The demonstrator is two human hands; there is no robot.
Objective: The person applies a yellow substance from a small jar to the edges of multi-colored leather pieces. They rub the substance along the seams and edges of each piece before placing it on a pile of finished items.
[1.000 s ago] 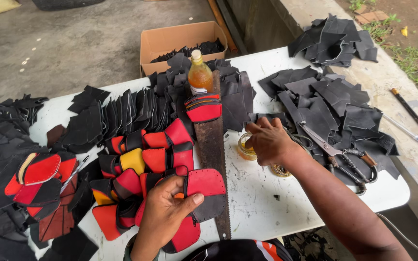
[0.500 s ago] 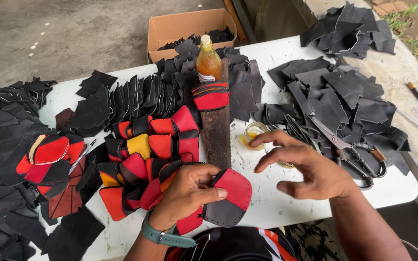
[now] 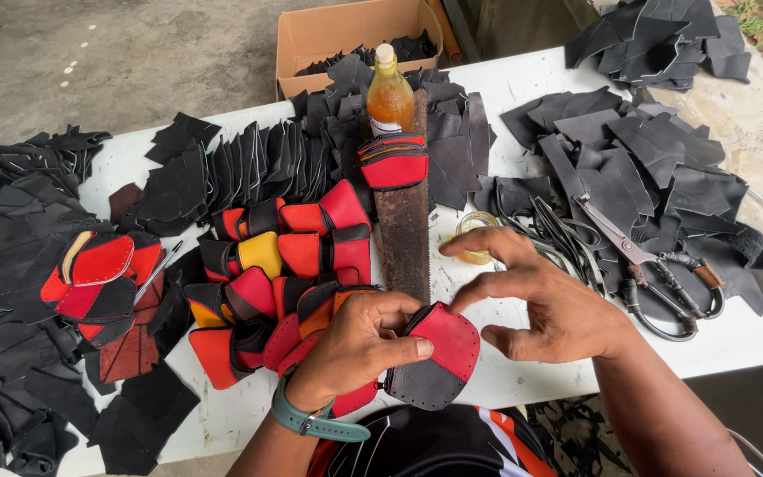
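Head view: a red-and-black leather piece held at the near table edge.

The left hand point(image 3: 359, 340) pinches the red-and-black leather piece point(image 3: 434, 353) between thumb and fingers, tilted so its stitched edge faces up, seemingly for a look. The right hand point(image 3: 549, 305) hovers just beside it, fingers spread and empty. Just left lie more red, yellow and black pieces point(image 3: 284, 256), overlapped in rows. Beyond stand a long dark board point(image 3: 405, 230), a small glass jar point(image 3: 474, 231) and an amber bottle point(image 3: 389, 95); scissors point(image 3: 651, 269) rest on black offcuts at right, on the white table point(image 3: 735, 340).
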